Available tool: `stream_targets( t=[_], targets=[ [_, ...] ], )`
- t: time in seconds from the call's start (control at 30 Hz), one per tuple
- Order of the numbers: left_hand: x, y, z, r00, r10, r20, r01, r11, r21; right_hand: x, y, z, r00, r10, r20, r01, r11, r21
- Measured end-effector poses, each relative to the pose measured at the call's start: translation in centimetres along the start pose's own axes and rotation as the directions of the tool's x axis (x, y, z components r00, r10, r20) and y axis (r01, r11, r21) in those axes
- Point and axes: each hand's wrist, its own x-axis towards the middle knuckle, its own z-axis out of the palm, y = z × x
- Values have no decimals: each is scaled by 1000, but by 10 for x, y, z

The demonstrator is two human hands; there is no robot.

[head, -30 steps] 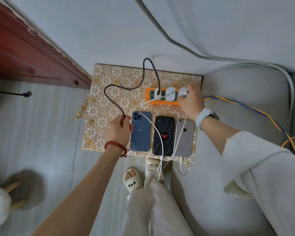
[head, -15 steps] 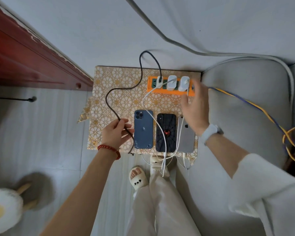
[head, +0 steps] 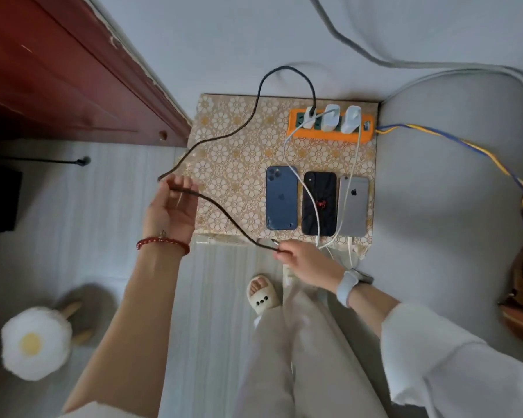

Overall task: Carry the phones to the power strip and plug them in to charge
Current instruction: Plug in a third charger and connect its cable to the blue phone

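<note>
Pinching the black cable's plug end, the right hand nears the blue phone — left hand loosely open under the slack; two phones look cabled, this one unplugged.

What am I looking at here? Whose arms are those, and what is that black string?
There is no machine here. A person wears a camera on their head, so you look down at their own arms and legs. The left hand lets a black cable run over its fingers. The right hand pinches the cable's loose end. The other end sits in a white charger on an orange power strip. The strip lies on a flowery gold mat with three phones: a blue phone, a black phone and a grey phone. White cables run from two other chargers down past the phones.
</note>
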Motion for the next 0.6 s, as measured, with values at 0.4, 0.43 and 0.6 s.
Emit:
stream_targets(
  t=[0.4,0.43,0.6],
  targets=[
    [-47,-9,-26,990,73,-118,-19,912,410,-22,-33,26,1000,13,-5,-12,998,62],
    [-42,5,-37,971,116,-207,-40,940,338,-29,-21,25,998,45,32,-46,999,25],
    [-34,36,-80,946,39,-321,20,984,177,-55,11,23,985,164,-57,-168,983,-74]
  ],
)
